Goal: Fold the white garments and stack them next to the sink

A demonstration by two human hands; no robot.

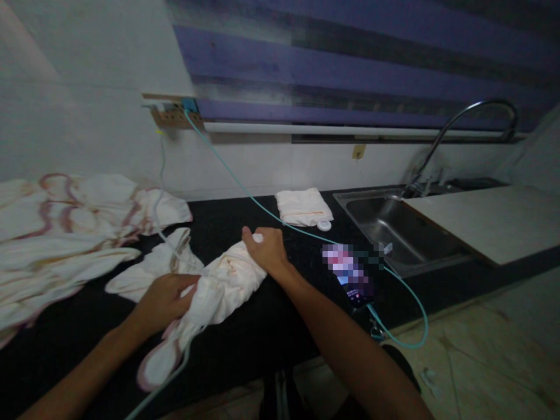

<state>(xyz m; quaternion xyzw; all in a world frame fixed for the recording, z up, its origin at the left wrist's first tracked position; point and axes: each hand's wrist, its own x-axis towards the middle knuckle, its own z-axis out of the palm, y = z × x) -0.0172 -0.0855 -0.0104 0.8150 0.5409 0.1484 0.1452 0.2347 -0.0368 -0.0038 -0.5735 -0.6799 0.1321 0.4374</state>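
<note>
A bunched white cloth (227, 286) with pinkish trim lies on the dark counter in front of me. My left hand (168, 303) grips its near left part, the thumb pressed into the folds. At the far right end of the cloth, my right hand (268, 249) is closed on the fabric. A trimmed end (158, 366) of the cloth hangs toward the counter's front edge. The white cable (160, 210) comes down from the outlet and passes by the cloth; part of it is hidden there. Another white cloth piece (164, 262) lies just behind my left hand.
White cloths with reddish trim (65, 227) are heaped at left. A folded cloth (303, 205) and a round white object (324, 225) sit at the back. A phone (347, 274) on a teal cable (236, 178) lies right, near the sink (394, 227) and white board (494, 219).
</note>
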